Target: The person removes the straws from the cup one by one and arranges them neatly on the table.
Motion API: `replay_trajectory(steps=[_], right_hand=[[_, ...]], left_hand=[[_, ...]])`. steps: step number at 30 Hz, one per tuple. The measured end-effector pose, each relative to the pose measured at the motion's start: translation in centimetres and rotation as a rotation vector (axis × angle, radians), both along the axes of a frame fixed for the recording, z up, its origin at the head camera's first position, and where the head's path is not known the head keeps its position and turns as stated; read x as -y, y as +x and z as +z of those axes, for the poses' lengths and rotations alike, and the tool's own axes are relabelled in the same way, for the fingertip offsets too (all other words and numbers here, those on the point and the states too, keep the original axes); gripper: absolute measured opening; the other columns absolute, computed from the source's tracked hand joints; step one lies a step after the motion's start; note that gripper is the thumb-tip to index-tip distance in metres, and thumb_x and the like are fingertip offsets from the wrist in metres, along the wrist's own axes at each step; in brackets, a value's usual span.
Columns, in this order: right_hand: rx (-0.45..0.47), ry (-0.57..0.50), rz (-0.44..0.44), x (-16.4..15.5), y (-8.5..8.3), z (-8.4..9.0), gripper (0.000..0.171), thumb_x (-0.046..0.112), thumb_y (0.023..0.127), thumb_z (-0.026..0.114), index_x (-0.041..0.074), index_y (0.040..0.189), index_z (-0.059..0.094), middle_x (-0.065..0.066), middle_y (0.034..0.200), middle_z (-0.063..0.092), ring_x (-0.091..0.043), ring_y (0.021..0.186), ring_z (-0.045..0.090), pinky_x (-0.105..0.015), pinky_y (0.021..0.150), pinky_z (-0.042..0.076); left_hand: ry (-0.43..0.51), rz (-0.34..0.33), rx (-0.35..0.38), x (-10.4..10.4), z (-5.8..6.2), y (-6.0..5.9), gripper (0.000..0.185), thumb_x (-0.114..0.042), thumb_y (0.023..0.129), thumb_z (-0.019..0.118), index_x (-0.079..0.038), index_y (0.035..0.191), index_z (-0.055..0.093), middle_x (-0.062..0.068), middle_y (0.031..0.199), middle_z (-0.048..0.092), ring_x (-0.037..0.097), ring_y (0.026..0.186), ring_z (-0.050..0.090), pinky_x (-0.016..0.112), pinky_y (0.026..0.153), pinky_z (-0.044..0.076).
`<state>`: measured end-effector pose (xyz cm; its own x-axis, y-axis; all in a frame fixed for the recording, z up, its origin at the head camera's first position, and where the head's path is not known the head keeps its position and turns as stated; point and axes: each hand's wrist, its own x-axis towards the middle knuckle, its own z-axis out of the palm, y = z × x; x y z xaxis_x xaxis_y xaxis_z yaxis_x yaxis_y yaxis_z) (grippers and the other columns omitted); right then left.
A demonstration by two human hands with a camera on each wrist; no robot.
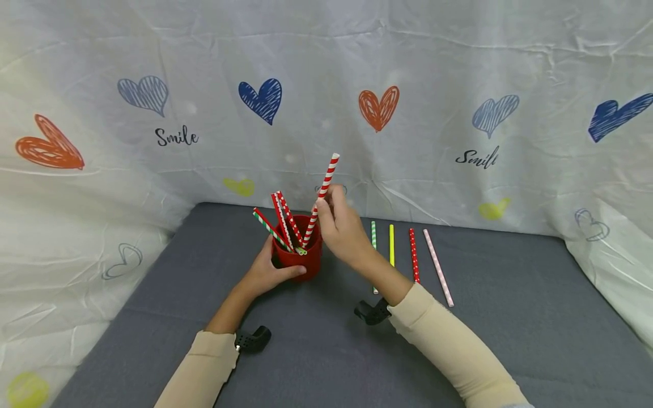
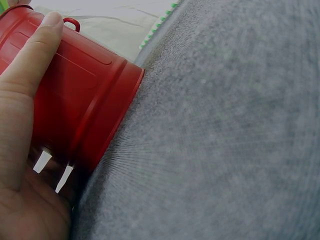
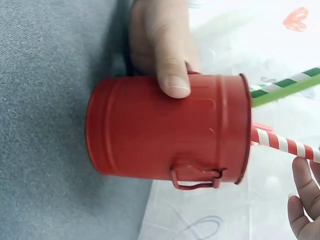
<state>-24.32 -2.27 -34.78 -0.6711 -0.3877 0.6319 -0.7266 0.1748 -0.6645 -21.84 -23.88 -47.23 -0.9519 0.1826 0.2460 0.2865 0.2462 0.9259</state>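
Observation:
A small red metal pail [image 1: 312, 265] stands upright on the grey cloth, with a little side handle [image 3: 192, 185] visible in the right wrist view. My left hand [image 1: 262, 273] grips the pail from the left, thumb across its front wall. Several paper straws [image 1: 282, 218] lean out of the pail to the left, among them red patterned ones and a green-and-white striped one. My right hand [image 1: 344, 229] pinches a red-and-white striped straw [image 1: 328, 174] between thumb and fingers above the pail. The lower end of that straw is inside the rim.
Right of the pail lie a green-and-white straw [image 1: 374, 233], a yellow straw [image 1: 391, 241], a red dotted straw [image 1: 414, 252] and a pale pink straw [image 1: 437, 266], partly behind my right forearm. A white sheet with printed hearts [image 1: 326, 68] hangs behind the grey table [image 1: 316, 362].

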Motion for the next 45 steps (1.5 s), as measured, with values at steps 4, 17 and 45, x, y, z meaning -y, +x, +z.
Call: replay_trajectory(steps=[4, 17, 45], right_hand=[[0.033, -0.044, 0.01, -0.5, 0.0, 0.3, 0.017, 0.013, 0.108, 0.043, 0.002, 0.121, 0.045, -0.009, 0.094, 0.06, -0.021, 0.067, 0.048, -0.033, 0.06, 0.043], [0.098, -0.182, 0.049, -2.2, 0.9, 1.6, 0.019, 0.006, 0.107, 0.042, -0.007, 0.122, 0.041, -0.024, 0.103, 0.06, -0.03, 0.092, 0.06, -0.041, 0.082, 0.05], [0.508, -0.343, 0.036, -8.4, 0.0, 0.1, 0.017, 0.014, 0.108, 0.043, 0.004, 0.12, 0.046, -0.012, 0.091, 0.065, -0.022, 0.079, 0.064, -0.036, 0.085, 0.05]], left_hand=[[-0.013, 0.01, 0.022, -0.3, 1.2, 0.7, 0.093, -0.008, 0.081, 0.084, -0.007, 0.153, 0.024, 0.015, 0.143, 0.047, 0.033, 0.125, 0.049, 0.052, 0.099, 0.046], [-0.014, 0.016, 0.029, 0.0, 0.4, 0.4, 0.095, -0.008, 0.08, 0.084, -0.012, 0.154, 0.024, 0.012, 0.146, 0.045, 0.031, 0.128, 0.047, 0.052, 0.099, 0.045], [0.028, -0.006, 0.004, 0.2, -0.1, 0.1, 0.092, -0.012, 0.08, 0.086, -0.019, 0.152, 0.028, 0.003, 0.144, 0.047, 0.025, 0.128, 0.047, 0.045, 0.095, 0.05]])
